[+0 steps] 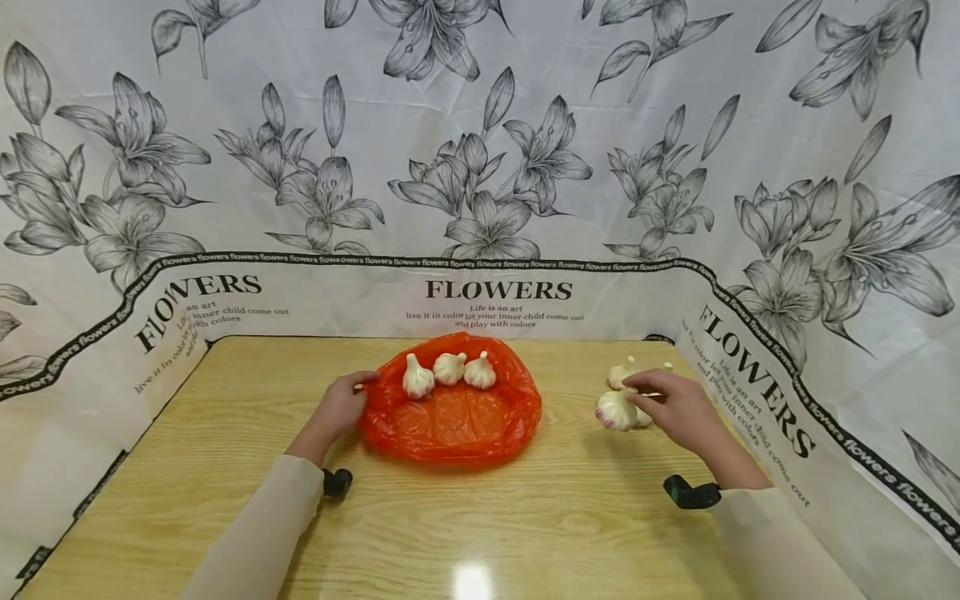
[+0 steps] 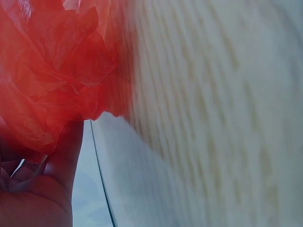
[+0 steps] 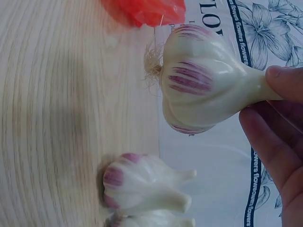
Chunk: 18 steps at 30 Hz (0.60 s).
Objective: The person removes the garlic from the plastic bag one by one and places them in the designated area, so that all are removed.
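Observation:
An open red plastic bag (image 1: 450, 429) lies spread on the table with three garlic bulbs (image 1: 480, 372) inside, near its far side. My left hand (image 1: 342, 410) grips the bag's left rim; in the left wrist view the thumb (image 2: 69, 151) presses against the crinkled film. To the right, my right hand (image 1: 678, 410) pinches a garlic bulb (image 3: 196, 78) by its stem, thumb on one side and fingers on the other. That bulb, streaked purple with dry roots showing, hangs above the table. Beyond and partly behind the right hand stand more garlic bulbs (image 1: 622, 372).
The light wood table (image 1: 420, 525) carries everything. Floral fabric walls (image 1: 480, 208) rise at its back and both sides, the right one close to the right forearm. Dark wrist cameras (image 1: 690, 492) sit at both cuffs.

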{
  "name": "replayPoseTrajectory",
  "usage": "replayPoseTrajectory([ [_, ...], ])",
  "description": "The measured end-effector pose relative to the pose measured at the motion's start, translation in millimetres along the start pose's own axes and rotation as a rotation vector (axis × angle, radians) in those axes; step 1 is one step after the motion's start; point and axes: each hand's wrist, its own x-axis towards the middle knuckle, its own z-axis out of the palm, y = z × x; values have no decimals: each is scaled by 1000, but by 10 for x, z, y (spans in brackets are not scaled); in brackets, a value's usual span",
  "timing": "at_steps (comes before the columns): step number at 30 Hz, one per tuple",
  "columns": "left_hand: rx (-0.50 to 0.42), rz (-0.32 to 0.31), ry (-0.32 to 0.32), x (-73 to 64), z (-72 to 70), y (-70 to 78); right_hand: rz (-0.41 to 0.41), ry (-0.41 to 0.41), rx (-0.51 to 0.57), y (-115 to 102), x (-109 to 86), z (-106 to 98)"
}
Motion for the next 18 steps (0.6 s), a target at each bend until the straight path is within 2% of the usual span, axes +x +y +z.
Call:
replayPoseTrajectory([
  [8,2,23,10,9,4,-22,23,-27,-25,95,-40,-96],
  [18,-13,-8,-7,0,-2,-7,106,-112,-1,201,-85,-190],
])
